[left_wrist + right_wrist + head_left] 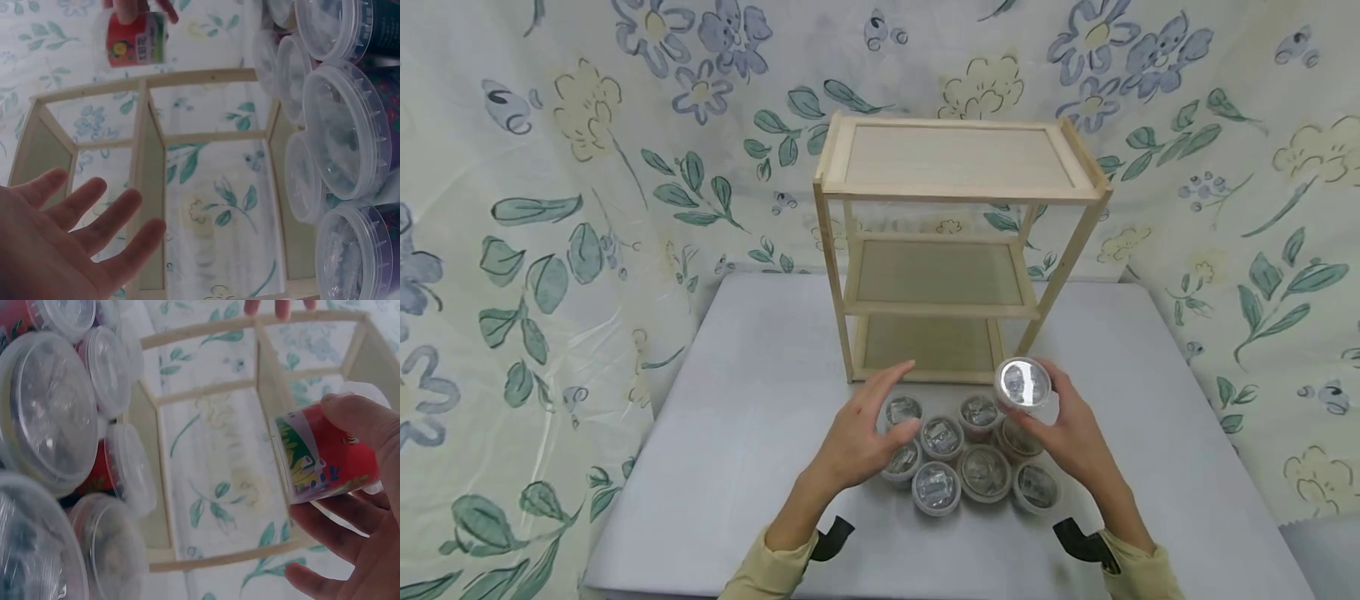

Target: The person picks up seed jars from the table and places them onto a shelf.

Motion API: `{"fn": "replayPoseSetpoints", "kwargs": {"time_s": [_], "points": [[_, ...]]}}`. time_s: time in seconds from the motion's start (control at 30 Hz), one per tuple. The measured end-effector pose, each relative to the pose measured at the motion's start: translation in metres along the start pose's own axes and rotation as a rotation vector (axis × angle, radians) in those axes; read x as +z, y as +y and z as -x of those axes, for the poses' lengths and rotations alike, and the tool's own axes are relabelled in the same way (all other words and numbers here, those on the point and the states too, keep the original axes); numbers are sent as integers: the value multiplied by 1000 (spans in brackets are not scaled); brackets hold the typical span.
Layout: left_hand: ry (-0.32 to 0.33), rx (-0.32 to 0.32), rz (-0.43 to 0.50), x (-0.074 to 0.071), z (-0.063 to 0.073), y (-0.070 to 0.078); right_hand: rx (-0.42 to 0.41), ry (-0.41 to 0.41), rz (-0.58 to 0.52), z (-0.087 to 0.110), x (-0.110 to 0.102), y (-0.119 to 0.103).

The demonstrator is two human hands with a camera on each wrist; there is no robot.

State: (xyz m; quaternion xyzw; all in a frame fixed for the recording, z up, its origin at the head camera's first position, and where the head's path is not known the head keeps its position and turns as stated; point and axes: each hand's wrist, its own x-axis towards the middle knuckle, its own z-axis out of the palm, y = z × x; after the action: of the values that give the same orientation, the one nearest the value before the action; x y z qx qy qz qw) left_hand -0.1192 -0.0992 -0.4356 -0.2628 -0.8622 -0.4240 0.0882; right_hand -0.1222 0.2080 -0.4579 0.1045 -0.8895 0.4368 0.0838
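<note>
My right hand [1075, 429] grips a small round plastic tub [1022, 383] with a clear lid, held up in front of the shelf's right side. In the right wrist view the tub [331, 447] shows a red label with printed colours, thumb on one side and fingers below. My left hand [868, 429] holds nothing; its fingers are spread over the left of the tub group, and the left wrist view shows the hand [94, 231] with fingers extended. Several similar lidded tubs [985, 473] stand close together on the table below both hands.
A three-tier wooden shelf [955, 200] stands behind the tubs on the white-covered table [745, 433]. Its middle tier [940, 271] and bottom tier [925, 343] face me. Floral cloth [587, 167] hangs around the back and sides.
</note>
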Motion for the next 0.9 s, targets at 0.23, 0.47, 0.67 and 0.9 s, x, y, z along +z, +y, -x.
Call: {"fn": "replayPoseSetpoints", "kwargs": {"time_s": [0.23, 0.47, 0.67, 0.9], "points": [[-17, -49, 36, 4, 2, 2, -50, -3, -47, 6, 7, -17], [-13, -51, 56, 9, 1, 4, -114, 3, -48, 5, 14, -23], [-24, -43, 63, 14, -2, 5, -205, 29, -62, 2, 20, -29], [-57, -29, 66, 18, -6, 9, -227, 10, -93, 0, 25, -39]]}}
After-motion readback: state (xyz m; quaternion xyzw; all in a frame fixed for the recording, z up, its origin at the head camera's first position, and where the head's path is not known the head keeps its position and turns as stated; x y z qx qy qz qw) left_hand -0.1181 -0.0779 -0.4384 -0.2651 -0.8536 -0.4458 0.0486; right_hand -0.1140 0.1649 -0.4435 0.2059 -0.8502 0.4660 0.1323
